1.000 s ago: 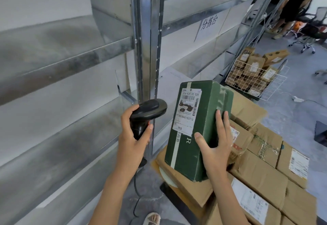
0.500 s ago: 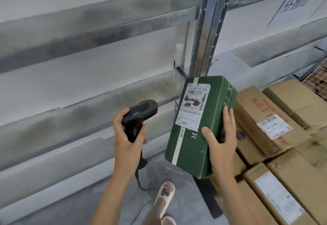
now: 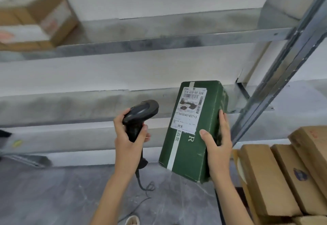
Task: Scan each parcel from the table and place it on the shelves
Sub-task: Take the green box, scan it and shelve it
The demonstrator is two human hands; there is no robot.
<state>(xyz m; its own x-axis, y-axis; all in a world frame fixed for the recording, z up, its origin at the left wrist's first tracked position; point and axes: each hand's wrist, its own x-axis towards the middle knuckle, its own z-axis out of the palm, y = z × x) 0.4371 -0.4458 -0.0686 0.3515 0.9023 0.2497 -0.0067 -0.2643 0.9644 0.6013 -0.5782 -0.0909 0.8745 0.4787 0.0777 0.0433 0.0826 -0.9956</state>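
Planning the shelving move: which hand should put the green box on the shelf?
Right. The right hand already grips the green box, close in front of the shelf. The left hand is wrapped around the scanner, so it is not free.

The left hand [image 3: 130,136] is raised, fingers curled tight around a scanner [image 3: 139,116]. The right hand [image 3: 218,143] grips a box [image 3: 192,136], thumb on its front, fingers along its side. Both forearms are bare.

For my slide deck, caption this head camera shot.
Left hand aims scanner at green parcel in right hand.
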